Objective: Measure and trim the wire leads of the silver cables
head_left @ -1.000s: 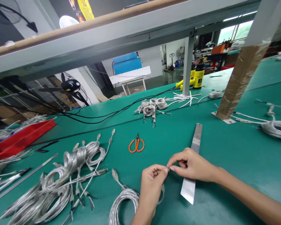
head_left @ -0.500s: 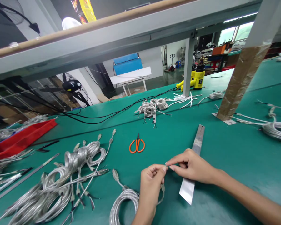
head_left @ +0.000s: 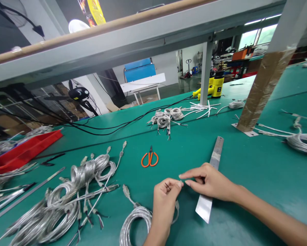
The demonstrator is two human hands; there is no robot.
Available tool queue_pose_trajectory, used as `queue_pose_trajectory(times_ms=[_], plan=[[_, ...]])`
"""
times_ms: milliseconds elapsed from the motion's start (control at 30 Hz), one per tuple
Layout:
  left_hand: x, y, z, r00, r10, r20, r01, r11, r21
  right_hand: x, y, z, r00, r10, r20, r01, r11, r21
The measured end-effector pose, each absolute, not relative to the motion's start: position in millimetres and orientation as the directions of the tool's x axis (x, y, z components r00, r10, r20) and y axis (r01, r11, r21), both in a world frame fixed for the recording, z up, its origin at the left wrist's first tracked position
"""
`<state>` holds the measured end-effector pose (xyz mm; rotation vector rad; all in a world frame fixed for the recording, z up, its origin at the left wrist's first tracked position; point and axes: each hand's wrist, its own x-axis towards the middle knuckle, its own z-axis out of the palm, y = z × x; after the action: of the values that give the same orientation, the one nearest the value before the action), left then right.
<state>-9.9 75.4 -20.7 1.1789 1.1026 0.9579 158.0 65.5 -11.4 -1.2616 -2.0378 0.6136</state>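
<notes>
My left hand (head_left: 166,200) is closed in a pinch on the stripped end of a clear-jacketed USB cable (head_left: 135,222). Dark wire ends poke out between its fingers, and the cable's coil lies beside the wrist. Just right of that pinch, my right hand (head_left: 209,181) points its index finger and thumb at the cable end, with a small gap between the two tips. Whether a fingertip touches a fine wire is too small to tell. Beneath the right hand lies a steel ruler (head_left: 204,208), partly covered by it. Orange-handled scissors (head_left: 150,159) rest farther up the green table (head_left: 184,150).
A heap of coiled cables (head_left: 63,194) covers the left side, near a red tray (head_left: 27,150). More coils (head_left: 166,118) and white tubes (head_left: 200,107) lie at the back by yellow heat guns (head_left: 217,85). A taped post (head_left: 263,92) stands right; a shelf beam (head_left: 104,44) crosses above.
My right index fingertip has shifted slightly left and up, away from the thumb. The left hand keeps its pinch on the cable end, almost unmoved.
</notes>
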Motion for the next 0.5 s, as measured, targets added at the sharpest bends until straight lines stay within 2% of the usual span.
queue_pose_trajectory(times_ms=[167,267,500], plan=[[-7,74,-20,0.264,0.959,-0.104,0.015,0.103,0.995,169,75,-16,-0.15,0.928,0.342,0.759,0.33,-0.561],[-5,70,-20,0.328,0.938,-0.112,0.045,0.103,0.994,173,78,-16,-0.069,0.93,0.362,0.802,0.268,-0.534],[-2,63,-18,0.427,0.893,-0.14,0.09,0.112,0.99,168,75,-13,-0.017,0.925,0.38,0.841,0.219,-0.495]])
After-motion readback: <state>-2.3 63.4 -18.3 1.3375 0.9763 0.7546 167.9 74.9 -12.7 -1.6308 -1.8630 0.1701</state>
